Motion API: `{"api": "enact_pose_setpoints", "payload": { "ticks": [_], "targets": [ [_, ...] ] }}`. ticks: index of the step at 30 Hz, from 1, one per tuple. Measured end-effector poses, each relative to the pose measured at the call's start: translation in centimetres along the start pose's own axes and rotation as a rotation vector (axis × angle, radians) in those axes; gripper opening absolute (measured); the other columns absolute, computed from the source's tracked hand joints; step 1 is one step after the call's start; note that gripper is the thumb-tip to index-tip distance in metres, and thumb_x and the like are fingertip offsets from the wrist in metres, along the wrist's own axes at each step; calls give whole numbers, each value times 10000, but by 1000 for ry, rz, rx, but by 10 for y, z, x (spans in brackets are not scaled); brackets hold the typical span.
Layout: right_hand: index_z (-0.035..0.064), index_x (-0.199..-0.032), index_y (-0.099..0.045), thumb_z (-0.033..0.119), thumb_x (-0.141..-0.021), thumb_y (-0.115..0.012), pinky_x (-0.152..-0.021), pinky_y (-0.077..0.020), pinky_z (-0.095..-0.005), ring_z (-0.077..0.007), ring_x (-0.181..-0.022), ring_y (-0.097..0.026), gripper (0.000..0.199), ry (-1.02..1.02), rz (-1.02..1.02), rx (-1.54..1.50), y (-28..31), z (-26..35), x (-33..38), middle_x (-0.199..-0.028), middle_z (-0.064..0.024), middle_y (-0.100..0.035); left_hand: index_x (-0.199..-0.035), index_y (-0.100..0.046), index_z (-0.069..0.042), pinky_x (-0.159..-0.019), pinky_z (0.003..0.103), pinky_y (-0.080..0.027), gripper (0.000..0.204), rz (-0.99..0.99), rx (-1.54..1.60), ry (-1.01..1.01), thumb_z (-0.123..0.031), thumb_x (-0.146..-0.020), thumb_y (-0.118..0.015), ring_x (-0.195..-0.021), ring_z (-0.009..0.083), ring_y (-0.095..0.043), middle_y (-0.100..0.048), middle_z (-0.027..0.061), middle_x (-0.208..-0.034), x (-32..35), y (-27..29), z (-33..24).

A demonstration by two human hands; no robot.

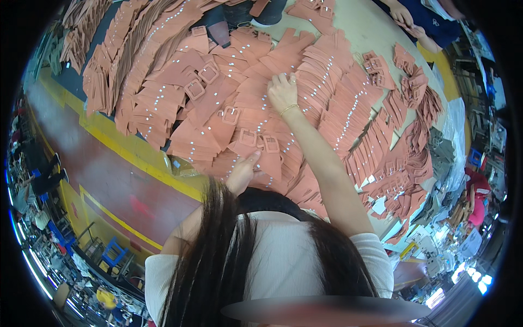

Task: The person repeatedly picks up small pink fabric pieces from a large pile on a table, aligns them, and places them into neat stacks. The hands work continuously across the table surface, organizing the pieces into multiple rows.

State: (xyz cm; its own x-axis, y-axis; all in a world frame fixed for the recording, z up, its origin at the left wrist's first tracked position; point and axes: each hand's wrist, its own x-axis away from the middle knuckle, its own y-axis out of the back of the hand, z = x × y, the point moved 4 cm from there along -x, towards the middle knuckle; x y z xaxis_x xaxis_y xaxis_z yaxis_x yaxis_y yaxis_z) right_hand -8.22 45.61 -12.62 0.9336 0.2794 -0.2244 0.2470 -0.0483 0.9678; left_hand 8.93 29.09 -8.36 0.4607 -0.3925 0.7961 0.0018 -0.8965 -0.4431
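Note:
Rust-orange leather strap pieces with square buckles (218, 103) and rows of silver studs lie fanned out in overlapping stacks across the table (365, 27). My right hand (282, 91) reaches far out and rests palm down on a fan of studded pieces, fingers together; a thin gold bracelet circles its wrist. My left hand (241, 172) is close to my body, its fingertips pressing on the near edge of a buckled piece (256, 143). Long dark hair hangs over my chest and hides my left forearm.
More stacks of the same pieces (397, 158) run along the right side. Another person's hands (406, 19) work at the table's far right corner. A red floor with yellow lines (125, 180) lies to the left, with blue stools and workstations beyond.

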Motion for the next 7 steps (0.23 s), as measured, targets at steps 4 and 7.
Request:
{"api": "enact_pose_setpoints", "payload": {
  "ticks": [4,7],
  "targets": [
    [67,-854,-672,149,-773,-545,-910,-357,-498,-223,-926,-499,171,31,33,-39,-1,0,12,-883,-44,-572,-1204,-519,-18,-805,359,-529,373,-64,-44,54,-294,-953,-509,-976,183,-605,-601,83,-1130,-5,4,7],
    [85,-1011,-649,157,-771,-556,-931,-349,-497,-210,-965,-489,267,-26,76,-76,-3,-2,23,-968,-29,-561,-1170,-552,-11,-767,358,-539,373,1,-10,-4,-309,-949,-511,-922,183,-610,-617,82,-1070,-2,5,10]
  ]
}}
